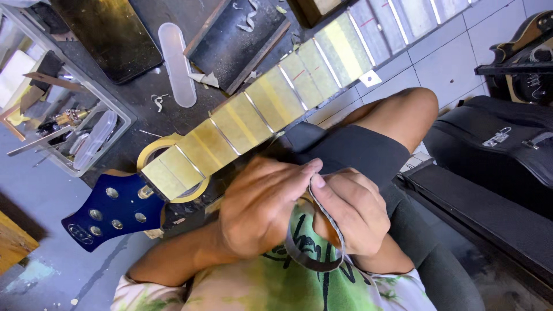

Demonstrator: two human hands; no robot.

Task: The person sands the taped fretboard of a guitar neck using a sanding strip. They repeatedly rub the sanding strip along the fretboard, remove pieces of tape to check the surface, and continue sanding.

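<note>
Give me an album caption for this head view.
Both hands pinch a grey strip beside a taped guitar neck.

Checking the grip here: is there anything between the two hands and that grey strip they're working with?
Nothing visible: the left hand and the right hand both pinch the grey strip directly, just below the taped guitar neck.

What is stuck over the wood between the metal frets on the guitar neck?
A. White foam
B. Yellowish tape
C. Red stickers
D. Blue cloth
B. On the guitar neck, each space between the frets is covered by yellowish tape, from the blue headstock up along the neck; both hands are off the neck, pinching a thin grey strip.
</note>
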